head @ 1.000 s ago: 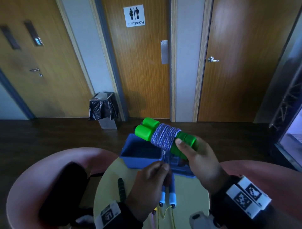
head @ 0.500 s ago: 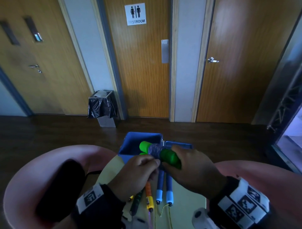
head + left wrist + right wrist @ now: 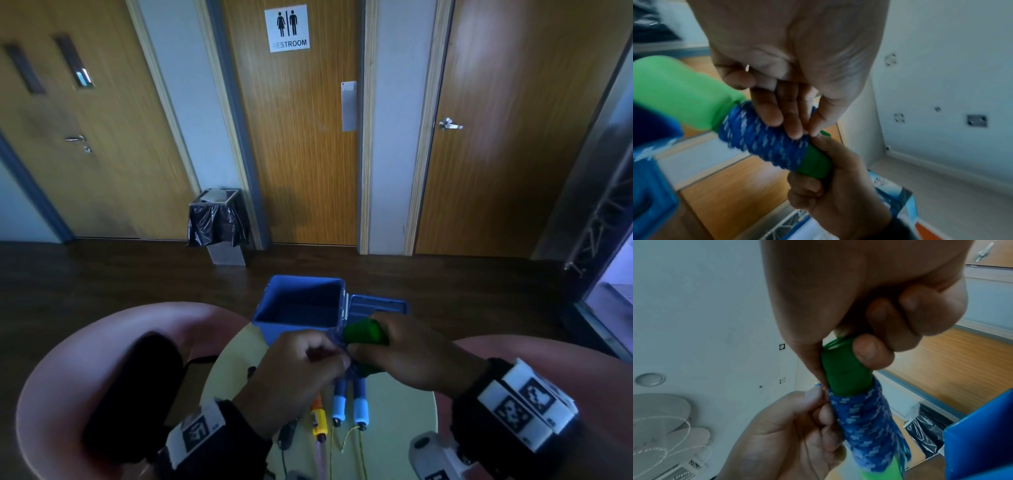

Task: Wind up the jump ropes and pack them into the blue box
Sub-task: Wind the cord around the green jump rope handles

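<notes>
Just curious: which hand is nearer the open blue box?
Left, as far as the head view shows. The left hand sits just before the blue box; the right hand is below its lid.

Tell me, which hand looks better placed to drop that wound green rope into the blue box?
Probably the right hand: its grip is curled round the green handles, carrying the bundle beside the open blue box. The left hand only pinches at the blue rope windings.

In the head view the left hand point(image 3: 301, 363) and right hand point(image 3: 407, 356) hide most of the green-handled jump rope point(image 3: 363, 331), and the table point(image 3: 397, 421) is cut off by the bottom edge.
</notes>
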`<state>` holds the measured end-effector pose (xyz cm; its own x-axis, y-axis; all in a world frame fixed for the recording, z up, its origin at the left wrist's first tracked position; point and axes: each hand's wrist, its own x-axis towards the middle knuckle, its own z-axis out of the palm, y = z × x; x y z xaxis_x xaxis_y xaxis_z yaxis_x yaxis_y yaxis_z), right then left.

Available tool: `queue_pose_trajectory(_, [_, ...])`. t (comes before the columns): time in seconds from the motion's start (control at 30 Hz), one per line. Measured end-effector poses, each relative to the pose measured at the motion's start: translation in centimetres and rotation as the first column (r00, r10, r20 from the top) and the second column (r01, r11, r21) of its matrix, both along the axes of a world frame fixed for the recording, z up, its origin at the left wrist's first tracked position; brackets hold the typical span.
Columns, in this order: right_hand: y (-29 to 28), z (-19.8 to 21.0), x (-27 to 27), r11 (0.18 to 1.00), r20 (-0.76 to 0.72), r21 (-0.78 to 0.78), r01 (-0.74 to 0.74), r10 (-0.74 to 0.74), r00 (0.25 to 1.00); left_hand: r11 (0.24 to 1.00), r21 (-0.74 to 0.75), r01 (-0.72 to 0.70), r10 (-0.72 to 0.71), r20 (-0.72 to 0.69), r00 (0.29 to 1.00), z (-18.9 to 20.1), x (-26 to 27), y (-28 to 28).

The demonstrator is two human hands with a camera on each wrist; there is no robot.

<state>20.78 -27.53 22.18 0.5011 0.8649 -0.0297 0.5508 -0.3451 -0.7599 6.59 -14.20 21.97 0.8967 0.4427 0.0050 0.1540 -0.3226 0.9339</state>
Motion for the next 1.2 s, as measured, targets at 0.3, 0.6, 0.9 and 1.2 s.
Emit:
queue_pose_trajectory(0.3, [0.0, 0.6, 0.2, 0.983, -0.283, 0.020, -0.181, 0.179, 0.942, 0.933, 0.165, 0.318, -0.304, -0.107, 0.947, -1.4, 0.9, 3.7])
queue_pose_trajectory(0.6, [1.1, -0.7, -1.4, 0.945, -0.605, 0.312, 0.093, 0.122, 0.787, 0.872, -0.490, 0.014, 0.086, 0.182, 0.980, -2.6, 1.9, 2.8])
queue_pose_trajectory(0.9, [2.5, -1.3, -4.0, 0.910, -0.496, 0.396, 0.122, 0.101, 0.863, 0.563, -0.823, -0.082, 0.353, 0.149, 0.923, -2.2, 3.5, -0.3])
queue_pose_trajectory(1.2, [1.6, -1.2, -3.9, 0.930, -0.454, 0.336, 0.151, 0.020, 0.891, 0.930, -0.088, -0.356, 0.359, 0.418, 0.834, -2.9, 2.1, 1.9])
